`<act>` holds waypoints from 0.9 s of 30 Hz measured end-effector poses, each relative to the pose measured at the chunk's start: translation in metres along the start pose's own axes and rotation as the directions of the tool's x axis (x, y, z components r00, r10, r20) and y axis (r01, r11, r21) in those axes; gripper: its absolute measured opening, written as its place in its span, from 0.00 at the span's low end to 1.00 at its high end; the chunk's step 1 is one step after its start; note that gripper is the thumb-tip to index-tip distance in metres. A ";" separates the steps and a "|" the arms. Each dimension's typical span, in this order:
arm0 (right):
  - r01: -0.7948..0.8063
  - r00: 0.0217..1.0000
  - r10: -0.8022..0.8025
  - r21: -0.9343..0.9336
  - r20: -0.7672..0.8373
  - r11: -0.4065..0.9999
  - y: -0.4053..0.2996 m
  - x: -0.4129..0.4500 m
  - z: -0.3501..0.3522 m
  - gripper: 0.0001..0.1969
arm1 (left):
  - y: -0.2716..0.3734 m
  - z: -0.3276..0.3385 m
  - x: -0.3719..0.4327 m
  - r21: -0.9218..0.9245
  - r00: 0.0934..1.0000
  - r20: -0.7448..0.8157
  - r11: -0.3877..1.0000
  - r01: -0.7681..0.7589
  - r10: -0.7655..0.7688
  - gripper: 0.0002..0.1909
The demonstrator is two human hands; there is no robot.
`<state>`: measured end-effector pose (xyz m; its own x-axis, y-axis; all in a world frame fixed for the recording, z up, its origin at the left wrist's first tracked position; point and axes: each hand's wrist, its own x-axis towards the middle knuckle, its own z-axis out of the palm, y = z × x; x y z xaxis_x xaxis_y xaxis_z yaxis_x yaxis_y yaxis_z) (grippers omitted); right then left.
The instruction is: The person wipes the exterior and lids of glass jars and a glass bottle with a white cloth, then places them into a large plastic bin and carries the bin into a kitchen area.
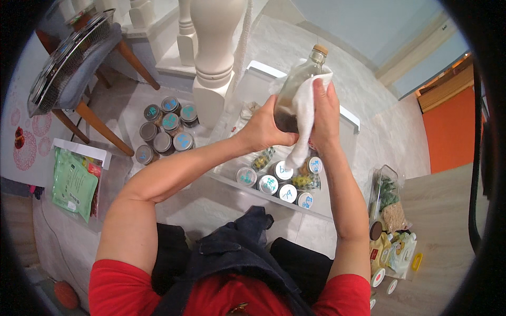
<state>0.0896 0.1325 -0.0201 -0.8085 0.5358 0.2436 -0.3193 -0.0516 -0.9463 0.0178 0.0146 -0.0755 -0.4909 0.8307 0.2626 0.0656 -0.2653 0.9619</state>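
Observation:
Between my two hands is a large clear glass bottle (285,98) with a cork-coloured stopper (320,49) and dark contents in its lower part. My left hand (265,128) grips the bottle near its base. On the other side, my right hand (326,112) presses a white cloth (303,118) against the glass; the cloth's loose end hangs down. Below them is a clear plastic bin (227,183) with white handles. Several lidded jars, such as one with a marked lid (268,184), stand in it beside a patterned plastic bag (304,181).
Several lidded jars (171,121) stand on the floor at left, near a white baluster post (215,87). A chair (89,75) carries a wire basket (71,59). A second bin (106,158) holds green packets (73,183). Pouches (400,254) and a clear container (385,189) are at right.

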 end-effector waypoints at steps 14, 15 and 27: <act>-0.063 0.980 0.161 -0.596 0.114 0.801 0.088 0.008 -0.077 0.28 | -0.100 -0.034 0.002 0.576 0.922 0.056 0.766 0.284 -0.384 0.32; -0.064 0.982 0.159 -0.598 0.107 0.799 0.106 0.007 -0.092 0.28 | -0.105 -0.039 0.001 0.576 0.922 0.064 0.768 0.279 -0.382 0.32; -0.227 0.959 0.056 -0.641 -0.276 0.733 0.215 -0.038 -0.214 0.29 | -0.077 -0.063 -0.033 0.875 0.986 0.086 0.463 -0.142 0.141 0.17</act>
<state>0.1574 0.2809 -0.2786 -0.6570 0.7440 0.1219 0.2664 0.3804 -0.8856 -0.0256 -0.0229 -0.1630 -0.4004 0.8241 0.4007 0.8601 0.1872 0.4745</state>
